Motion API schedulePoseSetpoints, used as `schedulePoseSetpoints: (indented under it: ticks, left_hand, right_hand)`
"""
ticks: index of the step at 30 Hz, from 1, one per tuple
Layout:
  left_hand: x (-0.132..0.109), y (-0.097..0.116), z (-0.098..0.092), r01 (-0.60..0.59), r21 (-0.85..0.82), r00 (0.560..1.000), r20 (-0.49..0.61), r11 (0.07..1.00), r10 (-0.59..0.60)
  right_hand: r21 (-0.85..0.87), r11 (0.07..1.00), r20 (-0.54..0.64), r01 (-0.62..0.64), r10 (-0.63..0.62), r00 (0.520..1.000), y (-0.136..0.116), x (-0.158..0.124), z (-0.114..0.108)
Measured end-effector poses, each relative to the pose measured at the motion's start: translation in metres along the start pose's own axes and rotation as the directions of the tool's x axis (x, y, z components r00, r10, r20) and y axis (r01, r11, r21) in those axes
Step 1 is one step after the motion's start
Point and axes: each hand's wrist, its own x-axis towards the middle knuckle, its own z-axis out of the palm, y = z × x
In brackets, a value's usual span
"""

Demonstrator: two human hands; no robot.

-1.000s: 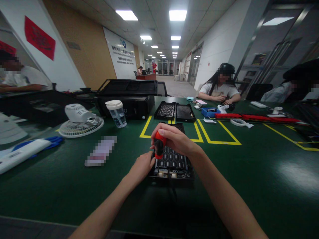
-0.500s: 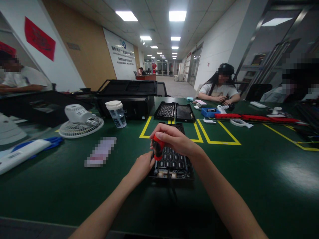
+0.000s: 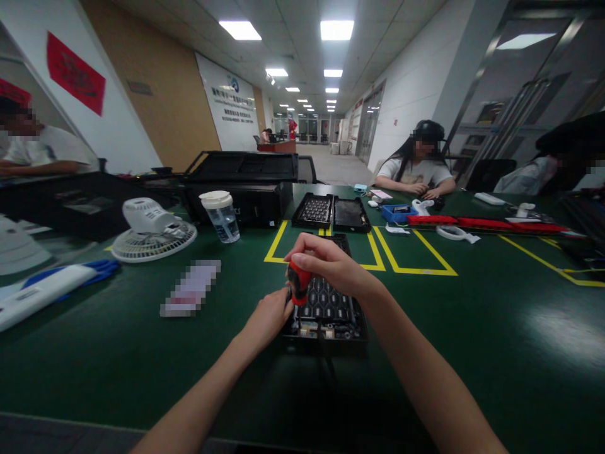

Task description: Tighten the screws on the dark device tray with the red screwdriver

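A black tray-like case (image 3: 331, 302) with rows of dark cells lies on the green table. My right hand (image 3: 326, 261) grips the handle of a red and black screwdriver (image 3: 299, 284) from above. The tool stands nearly upright, its shaft pointing down at the case's near left part, where small light-coloured pieces show. My left hand (image 3: 271, 315) is closed at the left edge of the case, its fingertips partly hidden behind the screwdriver and the rim. A dark cable runs from the near side of the case.
Two similar black cases (image 3: 312, 211) lie beyond, near yellow tape (image 3: 425, 272). Leftward are a cup (image 3: 221, 217), a white fan (image 3: 154, 233) and a blurred flat object (image 3: 191, 289). A blue bin (image 3: 396, 213) and red strips (image 3: 486, 225) sit rightward. Other people sit around.
The screwdriver handle and the fingers of my right hand have shifted very slightly. My left hand and the case look unmoved.
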Motion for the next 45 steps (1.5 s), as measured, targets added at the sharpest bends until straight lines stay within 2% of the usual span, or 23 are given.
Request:
schedulePoseSetpoints:
  ticks: [9,18,24,45]
  left_hand:
    - [0.0010,-0.0047,0.0044,-0.043,-0.008,0.998,-0.039,0.999,0.042]
    - [0.0013,-0.0036,0.0031,-0.020,-0.039,1.000,-0.017,0.999,0.019]
    - [0.0002,-0.0031,0.0031,-0.014,-0.039,1.000,-0.021,0.999,0.014]
    - [-0.0001,-0.0020,0.0027,0.000,-0.065,1.000,-0.011,0.998,-0.001]
  right_hand:
    - [-0.064,0.998,-0.032,0.007,-0.010,0.999,-0.0036,-0.0007,0.0016]
    - [-0.297,0.952,-0.154,0.072,-0.122,0.981,-0.0014,0.0009,0.0010]
    - [-0.435,0.899,-0.200,0.058,-0.160,0.967,-0.0015,0.0009,0.0023]
    - [-0.598,0.801,-0.256,0.022,-0.217,0.942,-0.0016,0.0002,0.0025]
